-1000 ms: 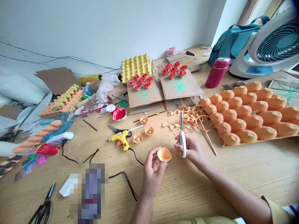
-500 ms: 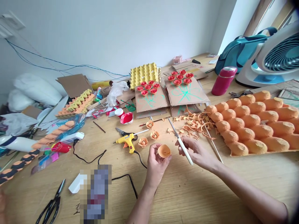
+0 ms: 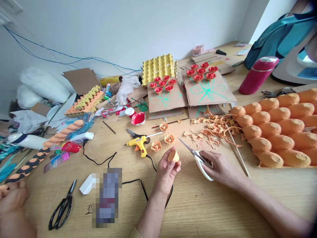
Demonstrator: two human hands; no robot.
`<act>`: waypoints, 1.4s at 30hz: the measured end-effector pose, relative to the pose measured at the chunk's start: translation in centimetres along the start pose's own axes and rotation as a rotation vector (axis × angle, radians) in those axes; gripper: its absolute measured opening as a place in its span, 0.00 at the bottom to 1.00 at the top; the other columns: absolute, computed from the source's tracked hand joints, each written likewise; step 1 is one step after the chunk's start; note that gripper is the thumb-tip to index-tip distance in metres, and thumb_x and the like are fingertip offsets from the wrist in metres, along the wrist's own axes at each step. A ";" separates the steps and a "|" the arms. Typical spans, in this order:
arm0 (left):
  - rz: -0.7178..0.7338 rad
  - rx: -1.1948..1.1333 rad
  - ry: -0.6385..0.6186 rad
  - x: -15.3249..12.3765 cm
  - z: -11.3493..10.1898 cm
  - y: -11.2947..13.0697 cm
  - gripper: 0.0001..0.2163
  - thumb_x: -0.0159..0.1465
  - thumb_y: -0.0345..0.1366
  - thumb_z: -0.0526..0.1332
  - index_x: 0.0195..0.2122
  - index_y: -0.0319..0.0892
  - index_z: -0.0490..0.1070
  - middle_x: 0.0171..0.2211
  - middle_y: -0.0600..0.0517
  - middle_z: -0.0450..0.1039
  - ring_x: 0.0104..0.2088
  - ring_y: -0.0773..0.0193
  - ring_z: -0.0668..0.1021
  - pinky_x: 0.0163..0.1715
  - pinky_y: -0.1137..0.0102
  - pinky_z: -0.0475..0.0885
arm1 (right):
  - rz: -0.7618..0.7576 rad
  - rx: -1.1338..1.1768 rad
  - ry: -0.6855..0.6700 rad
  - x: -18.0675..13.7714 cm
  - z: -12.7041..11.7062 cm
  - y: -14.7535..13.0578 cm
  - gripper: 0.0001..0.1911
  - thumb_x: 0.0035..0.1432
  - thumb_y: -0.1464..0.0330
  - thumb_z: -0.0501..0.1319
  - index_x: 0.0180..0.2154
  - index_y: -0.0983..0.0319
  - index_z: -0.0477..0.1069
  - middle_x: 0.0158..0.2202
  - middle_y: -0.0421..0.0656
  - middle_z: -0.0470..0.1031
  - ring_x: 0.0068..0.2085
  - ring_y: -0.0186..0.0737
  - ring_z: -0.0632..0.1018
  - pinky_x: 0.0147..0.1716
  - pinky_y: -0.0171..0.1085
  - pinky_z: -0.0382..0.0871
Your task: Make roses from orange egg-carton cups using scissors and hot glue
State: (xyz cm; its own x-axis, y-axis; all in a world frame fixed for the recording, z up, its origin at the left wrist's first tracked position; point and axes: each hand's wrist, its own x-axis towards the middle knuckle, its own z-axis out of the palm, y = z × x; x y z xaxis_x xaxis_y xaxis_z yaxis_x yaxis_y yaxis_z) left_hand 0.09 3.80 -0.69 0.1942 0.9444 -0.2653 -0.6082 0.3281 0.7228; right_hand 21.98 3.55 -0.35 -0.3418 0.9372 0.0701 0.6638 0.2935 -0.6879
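Note:
My left hand (image 3: 166, 170) pinches an orange egg-carton cup (image 3: 173, 156), its side turned toward me. White-handled scissors (image 3: 196, 158) are held in my right hand (image 3: 219, 165), their blades pointing up and left, close to the cup but apart from it. Beyond my left hand lie three orange carton roses, one of them a rose (image 3: 169, 138) just above the cup. To their left rests a yellow glue gun (image 3: 139, 142). Orange carton scraps (image 3: 208, 130) are heaped beyond the scissors.
A large orange egg tray (image 3: 277, 132) fills the right side. Cardboard panels (image 3: 210, 92) with red roses stand at the back beside a pink bottle (image 3: 259, 76). Black-handled scissors (image 3: 61, 206) lie front left, near another person's hand (image 3: 13, 196). A cord (image 3: 138, 180) crosses the table.
My left hand has tipped the cup from showing its hollow to showing its side. The scissors have turned in my right hand, blades now toward the cup. The view has shifted; another person's hand appears left.

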 end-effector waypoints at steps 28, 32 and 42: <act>-0.187 -0.257 -0.053 -0.2 -0.4 0.6 0.24 0.55 0.45 0.72 0.48 0.33 0.77 0.36 0.44 0.77 0.29 0.68 0.72 0.28 0.74 0.67 | -0.038 0.092 0.005 -0.7 0.1 -0.4 0.08 0.65 0.64 0.58 0.33 0.58 0.69 0.32 0.44 0.78 0.31 0.42 0.75 0.33 0.39 0.69; -0.164 -0.218 -0.078 -0.3 -0.3 0.4 0.23 0.55 0.46 0.72 0.47 0.35 0.78 0.36 0.45 0.76 0.29 0.68 0.72 0.28 0.73 0.67 | -0.061 0.067 -0.030 -0.8 0.1 -0.7 0.08 0.66 0.64 0.57 0.34 0.58 0.69 0.33 0.45 0.78 0.32 0.42 0.75 0.33 0.39 0.69; 0.253 0.334 0.053 -0.8 -0.1 0.0 0.24 0.54 0.39 0.75 0.52 0.45 0.73 0.46 0.49 0.74 0.44 0.62 0.75 0.46 0.71 0.70 | -0.083 0.020 -0.058 -0.8 0.3 -0.5 0.07 0.67 0.64 0.57 0.36 0.58 0.69 0.34 0.45 0.78 0.32 0.42 0.74 0.34 0.40 0.68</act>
State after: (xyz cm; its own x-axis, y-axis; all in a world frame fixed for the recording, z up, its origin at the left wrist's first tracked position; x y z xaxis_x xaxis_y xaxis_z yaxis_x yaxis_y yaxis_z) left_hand -0.11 3.06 -0.54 0.0259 0.9965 -0.0790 -0.3470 0.0831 0.9342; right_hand 21.77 2.56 -0.25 -0.4332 0.8972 0.0862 0.6185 0.3655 -0.6956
